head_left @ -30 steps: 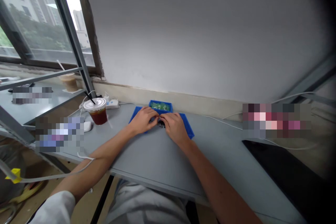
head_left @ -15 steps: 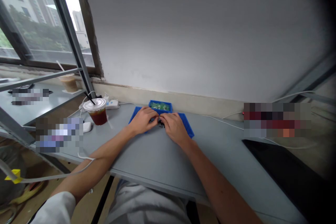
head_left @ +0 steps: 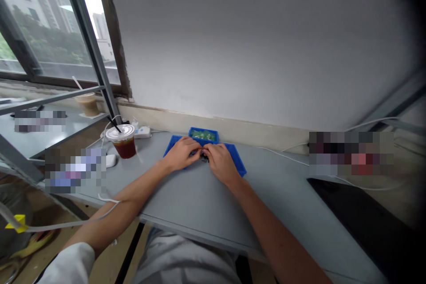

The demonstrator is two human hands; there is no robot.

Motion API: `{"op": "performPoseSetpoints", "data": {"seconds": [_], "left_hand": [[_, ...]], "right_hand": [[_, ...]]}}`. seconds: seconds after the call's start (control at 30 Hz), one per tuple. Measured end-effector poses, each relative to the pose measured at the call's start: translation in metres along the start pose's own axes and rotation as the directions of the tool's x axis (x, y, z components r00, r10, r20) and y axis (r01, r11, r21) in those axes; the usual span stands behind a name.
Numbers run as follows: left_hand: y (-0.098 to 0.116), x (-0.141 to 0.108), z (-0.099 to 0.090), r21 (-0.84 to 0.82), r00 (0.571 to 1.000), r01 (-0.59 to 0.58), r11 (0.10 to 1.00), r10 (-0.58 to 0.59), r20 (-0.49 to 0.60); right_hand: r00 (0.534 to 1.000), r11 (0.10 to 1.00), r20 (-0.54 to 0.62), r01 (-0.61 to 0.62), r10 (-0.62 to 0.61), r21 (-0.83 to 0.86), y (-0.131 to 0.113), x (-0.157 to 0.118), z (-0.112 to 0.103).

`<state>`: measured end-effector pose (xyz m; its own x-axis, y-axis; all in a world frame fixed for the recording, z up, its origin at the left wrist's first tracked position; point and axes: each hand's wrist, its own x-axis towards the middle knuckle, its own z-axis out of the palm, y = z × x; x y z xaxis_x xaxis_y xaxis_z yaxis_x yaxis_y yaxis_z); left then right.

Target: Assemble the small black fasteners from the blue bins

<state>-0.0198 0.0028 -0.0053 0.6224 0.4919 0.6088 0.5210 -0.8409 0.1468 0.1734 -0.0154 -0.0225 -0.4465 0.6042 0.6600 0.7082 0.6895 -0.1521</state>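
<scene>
My left hand [head_left: 183, 152] and my right hand [head_left: 218, 159] meet over the front of the blue trays, fingertips almost touching. Both are closed in a pinch on a small dark part [head_left: 204, 156], mostly covered by the fingers, so its kind does not show. Under my left hand lies one blue tray [head_left: 170, 143]; the edge of another blue tray [head_left: 240, 165] shows beside my right hand. Behind them, against the wall, a smaller blue bin [head_left: 189, 132] holds several green pieces [head_left: 203, 135] that look like circuit boards.
A lidded cup of dark red drink [head_left: 124, 145] stands left of the trays, near a white power strip [head_left: 142, 132]. White cables [head_left: 286, 153] run along the wall. A black flat panel [head_left: 353, 217] lies at the right. One white cable [head_left: 76, 222] crosses my left forearm.
Hardly anything differs. My fingertips have shifted very slightly around the small dark part; trays and cup stay where they were.
</scene>
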Motion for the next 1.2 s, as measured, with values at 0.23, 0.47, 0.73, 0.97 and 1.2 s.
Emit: {"op": "performPoseSetpoints", "data": {"seconds": [0.23, 0.47, 0.73, 0.97, 1.2], "left_hand": [[0.0016, 0.0004, -0.0007, 0.025, 1.0, 0.014, 1.0, -0.014, -0.012], [-0.0016, -0.0004, 0.0013, 0.043, 0.997, 0.062, 0.997, -0.06, -0.043], [-0.0009, 0.0003, 0.0005, -0.004, 1.0, 0.025, 1.0, -0.025, -0.003], [-0.0035, -0.0002, 0.002, -0.022, 1.0, 0.013, 1.0, -0.013, 0.007], [-0.0013, -0.0006, 0.0003, -0.029, 1.0, 0.002, 1.0, -0.002, 0.003]], "right_hand": [[0.999, 0.999, 0.012, -0.038, 0.038, 0.007, -0.0022, 0.0015, -0.0005], [0.999, 0.998, 0.009, -0.045, 0.045, 0.033, -0.0024, 0.0019, -0.0003], [0.999, 0.999, 0.016, -0.036, 0.036, 0.007, -0.0018, 0.0008, 0.0018], [0.999, 0.999, 0.019, -0.033, 0.033, 0.0, -0.0019, 0.001, 0.0031], [0.999, 0.999, 0.02, -0.035, 0.034, 0.007, -0.0014, -0.0004, 0.0032]]}}
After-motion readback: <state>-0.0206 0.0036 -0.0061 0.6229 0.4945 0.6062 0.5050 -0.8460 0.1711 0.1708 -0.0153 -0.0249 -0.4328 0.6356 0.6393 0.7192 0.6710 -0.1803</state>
